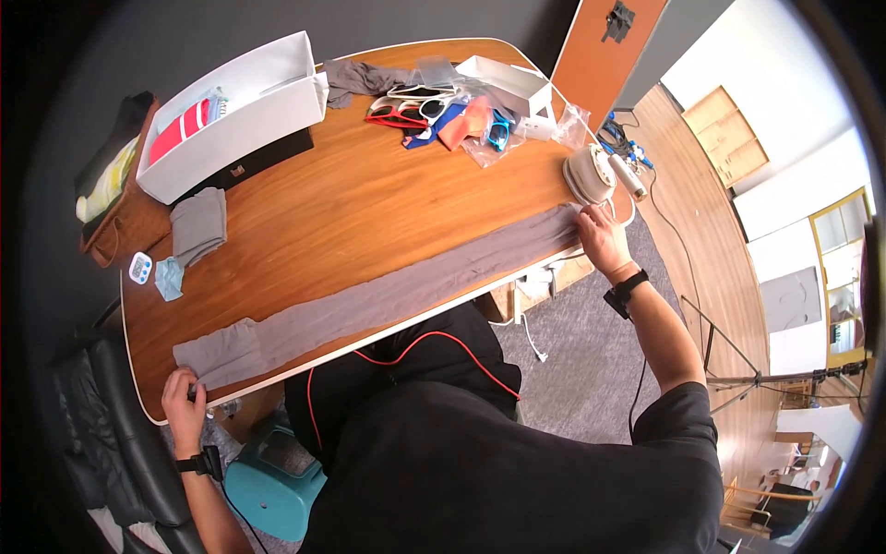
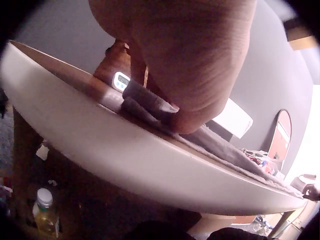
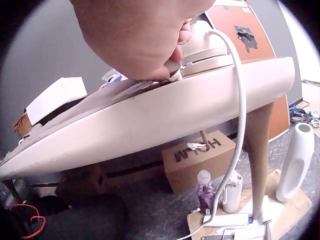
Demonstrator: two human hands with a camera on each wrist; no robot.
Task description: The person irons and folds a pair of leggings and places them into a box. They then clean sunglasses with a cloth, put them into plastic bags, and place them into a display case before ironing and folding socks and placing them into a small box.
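Observation:
A long grey cloth (image 1: 388,294), folded into a narrow strip, stretches along the near edge of the table (image 1: 305,226). At its left end, my left hand (image 1: 183,403) pinches the corner near the table's rim. The left wrist view shows a folded layer of the cloth (image 2: 145,100) beside the thumb. My right hand (image 1: 602,238) grips the other end, beside the white corded appliance (image 1: 589,175). In the right wrist view the fingertips (image 3: 172,69) press together on the cloth's end right at the edge. Slight wrinkles run across the strip, and its left part looks doubled over.
A white box (image 1: 240,125) with folded items stands at the back left, near a folded grey cloth (image 1: 199,226), a blue piece of fabric (image 1: 169,279) and a small timer (image 1: 140,268). Sunglasses (image 1: 397,114) and plastic bags lie at the back. A teal stool (image 1: 272,485) is below.

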